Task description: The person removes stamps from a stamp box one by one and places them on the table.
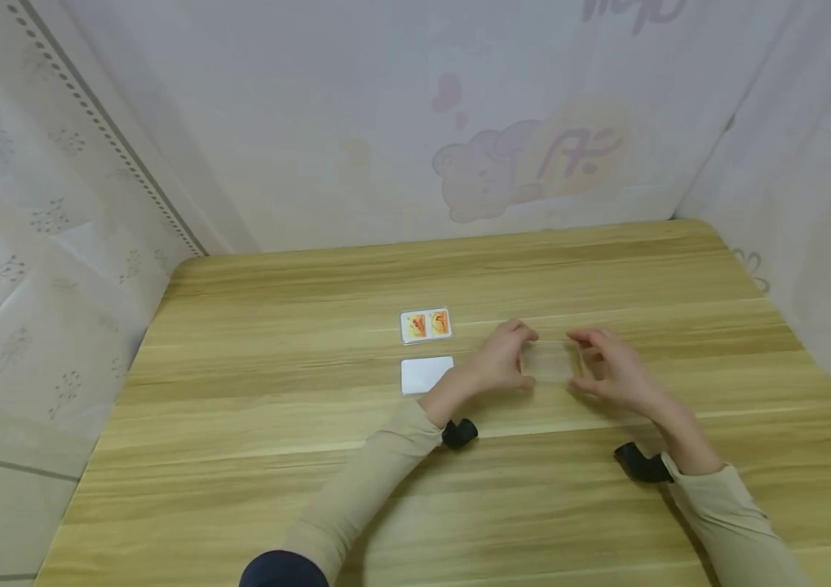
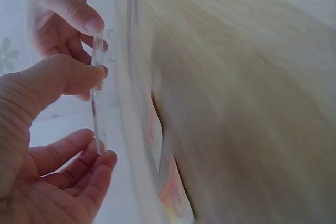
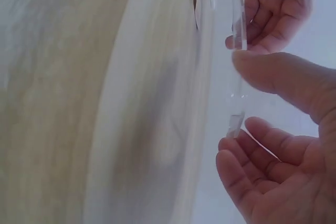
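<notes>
Clear plastic-looking panel (image 1: pixel 550 361) (glossy, smooth); wood-grained tabletop (image 1: pixel 239 367), faintly satin.

My left hand (image 2: pixel 23 177) pinches clear plate (image 2: pixel 95 111), edge-on; my right hand (image 2: pixel 60 17) grips far end. Two orange-printed cards (image 2: pixel 154 134) inside edge of wooden table (image 2: pixel 236 114).

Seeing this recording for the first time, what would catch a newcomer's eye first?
Probably the thin, clear rectangular plate pinched between the bare left hand and bare right hand in the head view. Next, left of the hands on the wood-grain table, the white rectangular card with two orange-and-yellow pictures; just below it, a plain white rectangular card.
</notes>
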`<state>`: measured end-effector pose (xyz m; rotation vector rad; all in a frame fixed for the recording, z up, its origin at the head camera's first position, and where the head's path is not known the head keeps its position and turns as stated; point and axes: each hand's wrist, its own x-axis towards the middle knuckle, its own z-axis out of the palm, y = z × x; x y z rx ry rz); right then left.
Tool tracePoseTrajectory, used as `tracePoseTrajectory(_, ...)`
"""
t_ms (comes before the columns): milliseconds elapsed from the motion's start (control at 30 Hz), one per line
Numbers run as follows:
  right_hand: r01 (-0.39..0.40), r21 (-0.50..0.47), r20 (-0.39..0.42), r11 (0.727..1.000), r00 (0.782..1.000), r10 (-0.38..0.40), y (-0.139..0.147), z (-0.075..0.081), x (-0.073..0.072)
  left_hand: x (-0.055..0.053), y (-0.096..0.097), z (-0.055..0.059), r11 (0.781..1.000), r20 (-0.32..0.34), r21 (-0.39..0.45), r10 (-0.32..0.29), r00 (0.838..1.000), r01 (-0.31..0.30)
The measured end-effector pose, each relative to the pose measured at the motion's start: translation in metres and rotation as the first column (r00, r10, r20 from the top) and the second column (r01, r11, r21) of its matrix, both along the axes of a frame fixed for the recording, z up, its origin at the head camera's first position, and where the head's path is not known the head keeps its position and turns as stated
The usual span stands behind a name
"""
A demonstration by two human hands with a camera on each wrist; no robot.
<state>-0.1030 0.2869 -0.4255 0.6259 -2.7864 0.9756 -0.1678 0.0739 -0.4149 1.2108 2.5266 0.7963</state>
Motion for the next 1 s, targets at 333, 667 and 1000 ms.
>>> tracePoseTrajectory(333, -0.032, -0.103, -0.043, 0.994, 0.999, 0.028, -0.010, -0.003, -0.002, -0.002, -0.024, -0.002, 0.990, 0.056, 0.141, -0.001, 0.998, -0.007)
tracePoseTrajectory(667, -0.066, -0.147, -0.085, 0.987, 0.995, 0.054, -0.027, -0.002, -0.007, -0.001, -0.047, 0.002, 0.981, 0.096, 0.192, -0.006, 0.995, -0.013)
tracePoseTrajectory(1000, -0.073, -0.201, -0.048, 0.977, 0.997, 0.065, -0.043, -0.004, -0.010, 0.000, -0.064, 0.003, 0.983, 0.017, 0.183, 0.031, 0.999, -0.034)
